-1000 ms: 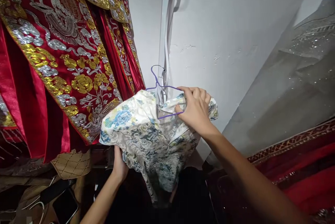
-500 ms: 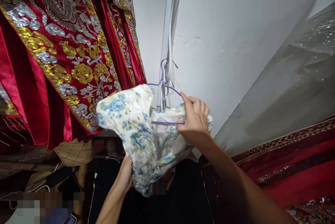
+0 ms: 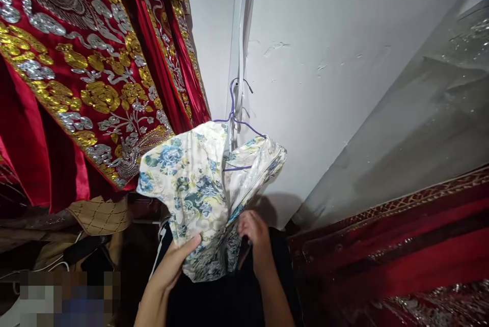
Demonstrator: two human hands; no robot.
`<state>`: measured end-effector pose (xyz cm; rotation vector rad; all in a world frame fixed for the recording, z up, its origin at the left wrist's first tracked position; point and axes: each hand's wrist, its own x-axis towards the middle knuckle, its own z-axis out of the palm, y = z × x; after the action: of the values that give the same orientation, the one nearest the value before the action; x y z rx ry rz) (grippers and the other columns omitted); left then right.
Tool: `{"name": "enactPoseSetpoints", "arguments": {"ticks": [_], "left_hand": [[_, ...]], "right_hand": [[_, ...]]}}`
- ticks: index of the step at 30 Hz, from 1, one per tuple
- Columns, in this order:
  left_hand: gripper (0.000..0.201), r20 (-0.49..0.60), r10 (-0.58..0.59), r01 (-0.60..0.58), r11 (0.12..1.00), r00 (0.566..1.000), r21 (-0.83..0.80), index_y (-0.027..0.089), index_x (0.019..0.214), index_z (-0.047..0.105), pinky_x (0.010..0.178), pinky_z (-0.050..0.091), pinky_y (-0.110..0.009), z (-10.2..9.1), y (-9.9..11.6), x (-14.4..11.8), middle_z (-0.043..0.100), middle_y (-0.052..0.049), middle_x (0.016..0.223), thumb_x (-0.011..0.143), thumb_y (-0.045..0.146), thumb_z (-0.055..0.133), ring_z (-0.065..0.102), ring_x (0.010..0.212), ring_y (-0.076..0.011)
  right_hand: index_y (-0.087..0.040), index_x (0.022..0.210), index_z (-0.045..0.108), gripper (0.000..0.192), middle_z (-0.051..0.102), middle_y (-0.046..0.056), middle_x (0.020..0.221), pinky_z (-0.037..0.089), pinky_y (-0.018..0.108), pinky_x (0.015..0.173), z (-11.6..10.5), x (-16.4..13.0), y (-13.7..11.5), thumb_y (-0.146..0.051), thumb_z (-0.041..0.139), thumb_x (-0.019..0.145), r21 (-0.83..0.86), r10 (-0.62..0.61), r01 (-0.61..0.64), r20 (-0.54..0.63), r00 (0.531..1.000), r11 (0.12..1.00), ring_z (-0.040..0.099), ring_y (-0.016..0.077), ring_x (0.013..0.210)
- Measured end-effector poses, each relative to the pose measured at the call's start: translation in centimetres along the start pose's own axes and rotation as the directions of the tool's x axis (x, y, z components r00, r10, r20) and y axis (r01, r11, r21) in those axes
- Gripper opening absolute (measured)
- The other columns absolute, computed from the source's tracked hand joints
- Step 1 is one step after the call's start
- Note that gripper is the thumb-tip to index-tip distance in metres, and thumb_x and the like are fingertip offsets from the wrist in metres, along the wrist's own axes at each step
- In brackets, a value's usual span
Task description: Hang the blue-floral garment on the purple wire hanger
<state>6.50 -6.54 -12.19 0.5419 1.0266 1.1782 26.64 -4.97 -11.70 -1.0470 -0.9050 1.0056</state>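
A short-sleeved blouse point(image 3: 198, 189), white with blue, green and yellow flowers, hangs from a purple wire hanger point(image 3: 244, 124) at a pale vertical strip on the wall. Its front is open at the right, so the hanger's lower bar shows inside. My left hand point(image 3: 178, 261) grips the blouse low on its left side, thumb on the front and the other fingers behind the cloth. At the lower right edge of the blouse is my right hand point(image 3: 256, 238), fingers curled against the fabric; part of the fingertips is hard to make out.
A red costume with gold and silver embroidery point(image 3: 101, 98) hangs at the left. On the right are grey sheer fabric point(image 3: 401, 123) and red cloth point(image 3: 382, 245) low down. A quilted tan item point(image 3: 101, 217) and a dark cylindrical object point(image 3: 82, 249) with cables lie lower left.
My right hand has left the hanger's right side and moved down to the blouse's lower edge. The blouse's right shoulder now sits over the hanger's end. My left thumb has come onto the front.
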Motion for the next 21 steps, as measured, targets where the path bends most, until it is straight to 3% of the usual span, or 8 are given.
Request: {"name": "enactPoseSetpoints", "arguments": {"ticks": [3,6,10,12,14,15,19,21], "left_hand": [[0.071,0.096,-0.061,0.062,0.998,0.994,-0.009,0.011,0.124,0.069,0.112,0.044,-0.049,1.4,-0.6,-0.3,0.075,-0.017,0.117,0.062,0.040,0.091,0.064,0.121,-0.0382],[0.067,0.137,-0.088,0.094,0.995,0.987,-0.036,0.010,0.122,0.068,0.111,0.045,-0.048,2.0,-1.6,0.1,0.074,-0.018,0.118,0.066,0.040,0.090,0.064,0.122,-0.0372],[0.070,-0.125,0.125,-0.133,0.989,0.984,-0.061,0.019,0.133,0.057,0.114,0.040,-0.044,2.5,-3.0,1.4,0.066,-0.014,0.131,0.071,0.036,0.085,0.058,0.129,-0.0314],[0.076,-0.347,0.357,-0.353,0.932,0.867,0.079,0.025,0.140,0.047,0.117,0.035,-0.043,2.6,-3.7,1.9,0.056,-0.012,0.142,0.073,0.035,0.083,0.051,0.135,-0.0294],[0.078,-0.424,0.575,-0.488,0.818,0.700,0.303,0.026,0.141,0.044,0.118,0.031,-0.042,2.8,-4.3,2.0,0.048,-0.011,0.147,0.073,0.036,0.083,0.045,0.139,-0.0293],[0.075,-0.375,0.640,-0.512,0.765,0.670,0.391,0.026,0.139,0.046,0.118,0.031,-0.042,2.9,-4.6,2.0,0.048,-0.011,0.145,0.074,0.036,0.082,0.044,0.138,-0.0296],[0.032,0.059,0.578,-0.526,0.689,0.814,0.498,0.023,0.115,0.065,0.098,0.044,-0.035,4.0,-5.0,1.9,0.065,-0.009,0.111,0.086,0.036,0.070,0.060,0.107,-0.0266],[0.014,0.184,0.560,-0.565,0.648,0.808,0.511,0.023,0.092,0.068,0.083,0.045,-0.031,4.6,-4.8,2.0,0.064,-0.006,0.091,0.092,0.035,0.062,0.060,0.088,-0.0229]], "right_hand": [[-0.020,0.073,0.059,0.050,0.057,0.001,0.057,0.042,0.030,0.054,1.0,-1.1,2.2,-0.066,0.053,0.090,-0.102,0.257,-0.241,0.193,0.947,0.965,0.054,0.0176,0.055],[-0.021,0.070,0.056,0.050,0.055,0.000,0.055,0.041,0.029,0.056,1.2,-0.5,1.0,-0.066,0.052,0.090,-0.201,0.220,-0.167,0.284,0.933,0.965,0.052,0.0161,0.055],[-0.020,0.072,0.055,0.041,0.051,-0.002,0.055,0.034,0.027,0.053,0.2,0.3,-0.9,-0.056,0.053,0.093,-0.260,0.173,-0.101,0.271,0.947,0.960,0.046,0.0133,0.052],[-0.020,0.074,0.055,0.036,0.050,-0.003,0.056,0.032,0.026,0.052,0.0,0.1,-0.7,-0.051,0.054,0.092,-0.246,0.174,-0.125,0.188,0.967,0.961,0.045,0.0132,0.052],[-0.021,0.075,0.054,0.033,0.051,-0.004,0.056,0.032,0.026,0.051,0.3,-0.4,0.0,-0.050,0.057,0.090,-0.204,0.188,-0.152,0.170,0.967,0.967,0.045,0.0133,0.052],[-0.021,0.076,0.054,0.032,0.051,-0.004,0.056,0.032,0.026,0.051,0.6,-0.7,0.4,-0.049,0.057,0.090,-0.183,0.202,-0.167,0.197,0.959,0.969,0.044,0.0131,0.052],[-0.020,0.073,0.057,0.030,0.051,-0.004,0.047,0.034,0.025,0.050,1.7,-1.6,1.1,-0.043,0.054,0.091,-0.176,0.289,-0.238,0.385,0.876,0.955,0.044,0.0115,0.045],[-0.019,0.071,0.057,0.029,0.052,-0.004,0.044,0.033,0.024,0.047,1.8,-1.2,0.2,-0.040,0.052,0.091,-0.204,0.318,-0.256,0.397,0.861,0.945,0.043,0.0110,0.041]]}}
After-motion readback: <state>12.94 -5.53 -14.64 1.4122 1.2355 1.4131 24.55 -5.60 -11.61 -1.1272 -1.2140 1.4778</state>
